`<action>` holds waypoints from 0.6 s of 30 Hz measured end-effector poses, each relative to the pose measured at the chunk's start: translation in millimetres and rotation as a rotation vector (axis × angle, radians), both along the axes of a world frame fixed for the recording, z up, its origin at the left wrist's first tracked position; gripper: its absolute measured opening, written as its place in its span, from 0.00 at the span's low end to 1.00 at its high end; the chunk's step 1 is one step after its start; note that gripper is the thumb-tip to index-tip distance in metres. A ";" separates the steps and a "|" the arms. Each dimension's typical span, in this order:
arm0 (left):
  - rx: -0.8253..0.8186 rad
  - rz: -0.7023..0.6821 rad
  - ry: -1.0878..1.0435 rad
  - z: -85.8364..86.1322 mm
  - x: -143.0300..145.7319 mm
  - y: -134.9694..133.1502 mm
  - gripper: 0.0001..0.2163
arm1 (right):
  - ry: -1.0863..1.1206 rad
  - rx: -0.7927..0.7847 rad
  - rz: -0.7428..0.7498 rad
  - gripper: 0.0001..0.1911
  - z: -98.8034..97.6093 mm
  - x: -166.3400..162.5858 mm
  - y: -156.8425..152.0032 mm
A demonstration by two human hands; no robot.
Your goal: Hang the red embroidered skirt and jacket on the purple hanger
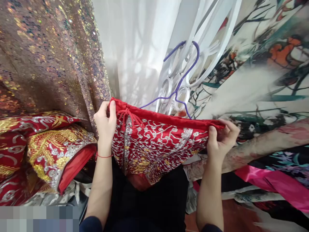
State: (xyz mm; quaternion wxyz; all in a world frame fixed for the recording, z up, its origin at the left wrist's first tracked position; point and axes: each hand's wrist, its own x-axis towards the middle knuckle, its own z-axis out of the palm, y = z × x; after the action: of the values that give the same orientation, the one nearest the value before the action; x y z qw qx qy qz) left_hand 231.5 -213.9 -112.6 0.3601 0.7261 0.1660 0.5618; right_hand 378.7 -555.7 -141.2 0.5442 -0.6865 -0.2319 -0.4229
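A red garment [156, 141] with silver and gold embroidery hangs stretched between my hands by its plain red waistband. My left hand [105, 124] grips the band's left end, beside a red drawstring bow [127, 116]. My right hand [220, 138] pinches the band's right end. A thin red thread circles my left wrist. A purple wire hanger [181, 80] hangs just behind the band, its hook on a white ornate rail [205, 38].
Sequinned bronze fabric [48, 54] hangs at the left, a white curtain [137, 48] behind. Folded red and gold embroidered cloth [45, 151] lies at the lower left. Printed floral fabric [265, 64] and a pink satin piece [272, 183] fill the right.
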 end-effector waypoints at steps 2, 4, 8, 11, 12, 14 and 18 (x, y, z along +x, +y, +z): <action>-0.050 -0.002 -0.028 -6.2 1.6 1.5 0.16 | 0.067 0.053 0.033 0.28 -3.8 1.9 -1.7; -0.107 -0.006 -0.057 -12.3 0.3 2.8 0.17 | 0.141 0.067 0.066 0.26 -7.0 3.4 -5.6; -0.140 0.035 -0.096 -11.1 -17.2 -4.0 0.20 | 0.220 0.099 0.046 0.22 -9.0 -4.1 -17.4; -0.157 0.085 -0.139 -1.2 -33.3 -13.7 0.20 | 0.226 0.156 0.055 0.23 -4.5 -17.3 -24.0; -0.166 0.096 -0.151 0.9 -35.6 -15.3 0.20 | 0.228 0.160 0.061 0.22 -3.1 -20.3 -25.0; -0.175 0.103 -0.162 0.1 -33.4 -14.4 0.19 | 0.238 0.136 0.058 0.23 -2.1 -21.0 -24.4; -0.139 0.053 -0.047 -17.1 -13.6 -4.4 0.12 | 0.252 -0.031 0.016 0.21 -8.3 -3.4 -18.4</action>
State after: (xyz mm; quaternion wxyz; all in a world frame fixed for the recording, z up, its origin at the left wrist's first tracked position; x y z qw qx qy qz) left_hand 217.9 -218.3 -129.7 0.3986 0.6811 0.2153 0.5752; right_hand 375.3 -574.1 -149.5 0.5616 -0.7406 -0.1738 -0.3254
